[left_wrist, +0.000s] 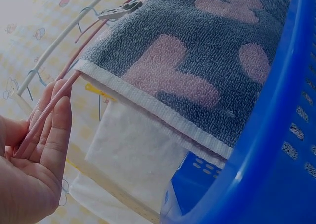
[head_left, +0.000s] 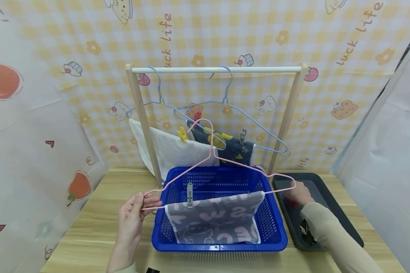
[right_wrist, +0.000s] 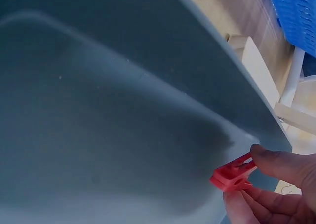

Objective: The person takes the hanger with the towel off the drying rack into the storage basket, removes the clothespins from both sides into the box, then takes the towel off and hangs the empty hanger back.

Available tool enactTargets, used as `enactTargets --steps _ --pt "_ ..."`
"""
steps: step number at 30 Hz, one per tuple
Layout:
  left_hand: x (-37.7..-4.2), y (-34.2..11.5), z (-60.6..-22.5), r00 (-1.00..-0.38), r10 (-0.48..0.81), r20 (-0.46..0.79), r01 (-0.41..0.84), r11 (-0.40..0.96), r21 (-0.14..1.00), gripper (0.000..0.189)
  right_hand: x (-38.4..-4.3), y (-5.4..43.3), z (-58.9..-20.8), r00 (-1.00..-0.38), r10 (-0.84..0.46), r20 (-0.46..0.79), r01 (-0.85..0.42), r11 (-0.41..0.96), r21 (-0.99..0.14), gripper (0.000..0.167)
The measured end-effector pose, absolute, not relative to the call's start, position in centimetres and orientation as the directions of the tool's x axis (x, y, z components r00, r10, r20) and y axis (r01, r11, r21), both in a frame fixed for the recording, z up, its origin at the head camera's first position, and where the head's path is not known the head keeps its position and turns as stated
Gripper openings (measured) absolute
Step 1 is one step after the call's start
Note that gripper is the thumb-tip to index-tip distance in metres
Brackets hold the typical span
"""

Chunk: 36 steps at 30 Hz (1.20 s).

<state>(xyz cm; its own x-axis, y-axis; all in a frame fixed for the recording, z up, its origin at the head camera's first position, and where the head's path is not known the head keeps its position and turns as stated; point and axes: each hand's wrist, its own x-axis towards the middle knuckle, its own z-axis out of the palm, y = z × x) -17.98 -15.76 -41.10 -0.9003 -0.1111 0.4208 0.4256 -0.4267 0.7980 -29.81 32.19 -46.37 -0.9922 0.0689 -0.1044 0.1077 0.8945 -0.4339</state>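
hanger (head_left: 212, 149), pink, sits gripped at its left end in the left hand (head_left: 131, 214), in front of the rack (head_left: 191, 70). a gray towel (head_left: 222, 222) drapes over its lower bar at the blue basket (head_left: 253, 247), one silver clip (head_left: 190, 195) near the towel's left edge. the right hand (head_left: 298, 195) pinches a red clip (right_wrist: 232, 177) between thumb and fingers over the dark tray (head_left: 335, 204). behind, a white towel (head_left: 171, 149) and a dark towel (head_left: 226, 152) hang on blue hangers (head_left: 259, 127).

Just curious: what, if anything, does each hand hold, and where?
Left hand: pink hanger, by its left end. Right hand: red clip, by its handle end.
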Motion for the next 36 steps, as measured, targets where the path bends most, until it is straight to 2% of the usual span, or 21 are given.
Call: enactTargets --steps 5,12,28,31,36 --pt "-18.0 -15.7 -41.1 -0.900 -0.112 0.420 0.425 -0.429 0.797 0.032 -29.8 32.2 -46.7 -0.987 0.094 -0.134 0.145 0.882 -0.448 0.013" --pt "-18.0 -15.6 -41.2 -0.902 -0.117 0.417 0.423 -0.437 0.794 0.031 -29.9 32.1 -46.8 -0.989 0.077 -0.129 0.125 0.895 -0.427 0.011" --pt "-17.9 -15.4 -41.5 -0.904 -0.127 0.408 0.420 -0.440 0.794 0.031 -29.8 31.9 -47.4 -0.978 0.108 -0.177 0.171 0.903 -0.395 0.013" --pt "-17.9 -15.4 -41.4 -0.906 -0.131 0.402 0.417 -0.438 0.796 0.031 -29.6 32.1 -46.8 -0.986 0.100 -0.132 0.146 0.902 -0.407 0.015" --pt "-18.1 -15.4 -41.2 -0.907 -0.127 0.401 0.414 -0.442 0.796 0.032 -28.9 32.4 -44.5 -0.986 0.116 0.123 0.044 0.878 -0.477 0.020"
